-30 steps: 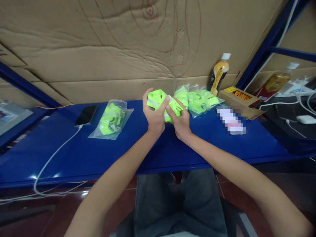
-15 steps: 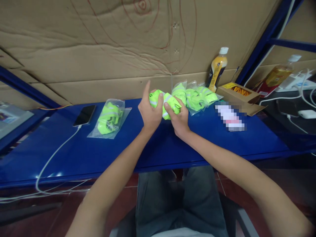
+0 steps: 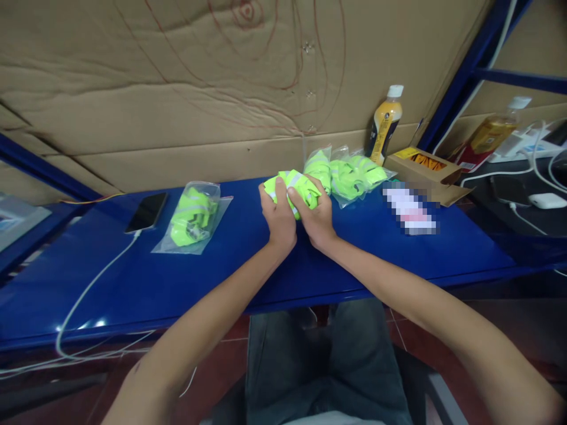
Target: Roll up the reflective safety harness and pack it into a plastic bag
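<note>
— So, starting from the left: what lies on the blue table (image 3: 133, 283)?

— A phone (image 3: 146, 212) with a white cable (image 3: 91, 283) running off it toward the near edge, then a bagged vest (image 3: 193, 216), neon yellow inside clear plastic, lying flat on its own.

— And the hands?

— At the middle, just above the table. The left hand (image 3: 277, 216) and the right hand (image 3: 315, 220) are pressed close together, both clenched around a loose bundle of neon-yellow vest (image 3: 293, 186) with grey reflective stripes. The thumbs sit on top of it and the fingers wrap underneath.

— How would you expect that bundle to handle?

— Light and soft, I'd judge. It crumples under the grip and has no stiffness of its own, so it would spring open if let go. The fabric looks thin and somewhat slick. Holding it across the folded middle, with both hands squeezing as they do now, seems the safest hold; a pinch at one corner would let it unroll.

— Further right?

— Just behind the hands, a pile of bagged vests (image 3: 349, 177). Past it, a yellow drink bottle (image 3: 383, 125) stands upright against the cardboard wall, with an open cardboard box (image 3: 423, 169) beside it.
</note>
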Action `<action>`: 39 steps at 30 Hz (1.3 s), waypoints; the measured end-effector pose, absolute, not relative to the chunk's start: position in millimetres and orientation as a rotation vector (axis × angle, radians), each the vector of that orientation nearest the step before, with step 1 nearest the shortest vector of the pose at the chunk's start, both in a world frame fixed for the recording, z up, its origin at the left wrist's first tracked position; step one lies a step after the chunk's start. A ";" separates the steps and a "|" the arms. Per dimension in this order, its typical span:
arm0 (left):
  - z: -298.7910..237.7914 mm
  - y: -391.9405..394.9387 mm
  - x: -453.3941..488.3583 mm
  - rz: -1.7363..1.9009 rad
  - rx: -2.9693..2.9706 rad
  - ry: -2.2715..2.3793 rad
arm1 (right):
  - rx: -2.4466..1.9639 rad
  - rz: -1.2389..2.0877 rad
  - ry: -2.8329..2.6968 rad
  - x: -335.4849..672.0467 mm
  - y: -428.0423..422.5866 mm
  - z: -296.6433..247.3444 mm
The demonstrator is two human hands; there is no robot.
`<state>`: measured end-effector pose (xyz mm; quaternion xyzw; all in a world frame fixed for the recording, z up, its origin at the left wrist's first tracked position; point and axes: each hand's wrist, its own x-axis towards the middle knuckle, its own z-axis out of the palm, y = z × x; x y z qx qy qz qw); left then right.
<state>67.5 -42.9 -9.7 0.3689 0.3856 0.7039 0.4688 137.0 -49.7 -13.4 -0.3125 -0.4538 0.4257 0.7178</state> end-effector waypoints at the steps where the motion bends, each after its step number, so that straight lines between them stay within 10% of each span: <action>1: -10.4 -43.3 68.6 1.786 0.910 0.937 | -0.676 0.986 -0.989 137.9 -49.1 -12.6; 26: -4.3 -29.9 44.0 1.536 1.299 0.930 | -0.668 1.387 -0.783 191.1 -22.6 7.1; 39: 20.3 6.6 -138.7 0.997 1.549 2.348 | -0.699 1.288 -0.794 192.8 -17.6 5.2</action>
